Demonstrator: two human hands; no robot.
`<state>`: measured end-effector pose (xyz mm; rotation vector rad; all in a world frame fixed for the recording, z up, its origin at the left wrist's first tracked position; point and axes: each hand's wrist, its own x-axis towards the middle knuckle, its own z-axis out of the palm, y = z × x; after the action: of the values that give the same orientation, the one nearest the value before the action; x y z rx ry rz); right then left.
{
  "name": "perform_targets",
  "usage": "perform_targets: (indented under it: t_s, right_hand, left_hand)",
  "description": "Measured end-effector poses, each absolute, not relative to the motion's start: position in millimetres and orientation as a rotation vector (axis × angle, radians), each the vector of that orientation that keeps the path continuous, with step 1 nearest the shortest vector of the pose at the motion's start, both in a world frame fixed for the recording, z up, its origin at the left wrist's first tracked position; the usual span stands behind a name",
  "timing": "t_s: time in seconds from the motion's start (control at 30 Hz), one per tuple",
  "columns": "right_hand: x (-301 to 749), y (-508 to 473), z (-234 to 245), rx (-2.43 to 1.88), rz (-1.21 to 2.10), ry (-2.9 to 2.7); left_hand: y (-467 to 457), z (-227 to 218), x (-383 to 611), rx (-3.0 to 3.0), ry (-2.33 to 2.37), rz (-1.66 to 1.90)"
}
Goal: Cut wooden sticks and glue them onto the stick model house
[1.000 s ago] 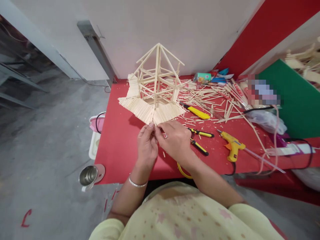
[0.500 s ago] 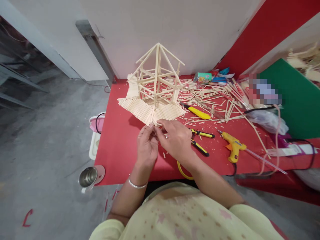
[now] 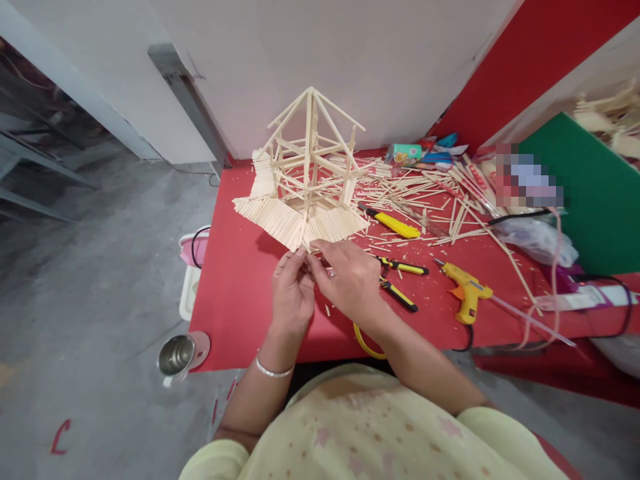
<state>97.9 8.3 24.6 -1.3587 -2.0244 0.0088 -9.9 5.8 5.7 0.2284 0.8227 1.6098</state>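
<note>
A house frame of thin wooden sticks [image 3: 306, 180] stands on the red table [image 3: 240, 293], with a fan of sticks as its base. My left hand [image 3: 291, 299] and my right hand [image 3: 350, 280] meet just in front of the base's near corner. Both have their fingertips pinched together on something small at that corner, most likely a thin stick; I cannot make it out. A silver bangle sits on my left wrist.
Loose sticks [image 3: 425, 193] litter the table's right half. A yellow utility knife [image 3: 395, 225], yellow-handled pliers [image 3: 400, 280] and a yellow glue gun [image 3: 467, 293] lie right of my hands. A green board [image 3: 590, 200] stands far right. A steel cup [image 3: 176, 355] sits on the floor.
Both hands have edged slightly up toward the base's near corner and stay pinched together. The view has shifted a little.
</note>
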Motion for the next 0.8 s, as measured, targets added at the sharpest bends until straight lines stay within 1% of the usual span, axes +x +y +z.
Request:
perform_targets:
  t_s: [0.47,0.8]
  right_hand:
    - [98.9,4.7,22.3,-1.261,0.035,-2.059]
    - [111.0,-21.2,16.2,-1.125,0.160,-2.067]
  left_hand:
    - [1.2,3.4,-12.7,0.309,0.889,1.623]
    - [-26.7,4.0,-14.6,0.332,0.861,1.493]
